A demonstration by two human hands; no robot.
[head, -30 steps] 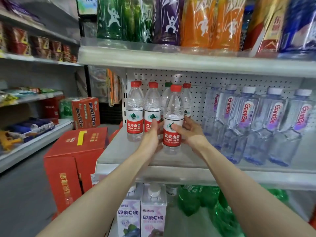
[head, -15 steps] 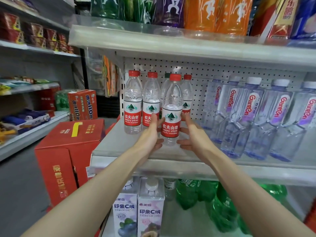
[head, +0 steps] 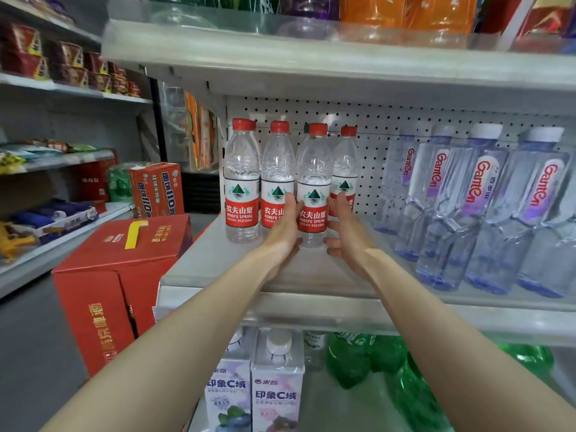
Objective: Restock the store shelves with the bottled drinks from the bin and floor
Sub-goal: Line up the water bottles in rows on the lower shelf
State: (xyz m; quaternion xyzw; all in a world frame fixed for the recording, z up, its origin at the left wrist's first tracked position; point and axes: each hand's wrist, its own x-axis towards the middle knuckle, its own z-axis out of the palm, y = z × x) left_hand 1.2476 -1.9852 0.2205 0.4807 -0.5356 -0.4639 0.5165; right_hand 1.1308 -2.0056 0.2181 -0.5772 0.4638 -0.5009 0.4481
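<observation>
Now both hands clasp one water bottle (head: 313, 169) from either side. The left hand (head: 285, 235) lies against its label with the thumb pointing up and the fingers out of sight behind it. The right hand (head: 344, 238) has one finger stretched up the far side and the rest bent in to touch the lower body. The bottle stands upright on the middle shelf (head: 218, 263), just beside the other red-capped bottles (head: 241, 182) at the left end, with the clear purple-labelled bottles (head: 480, 207) leaning to the right. A second ago it was held nearer the shelf's front edge, ahead of the row. It now sits further back, nearly level with its neighbours, and the right fingers lie straighter. A red carton (head: 118, 260) stands left of the shelf, and drink cartons (head: 277, 391) and green bottles (head: 358, 360) fill the shelf below.
</observation>
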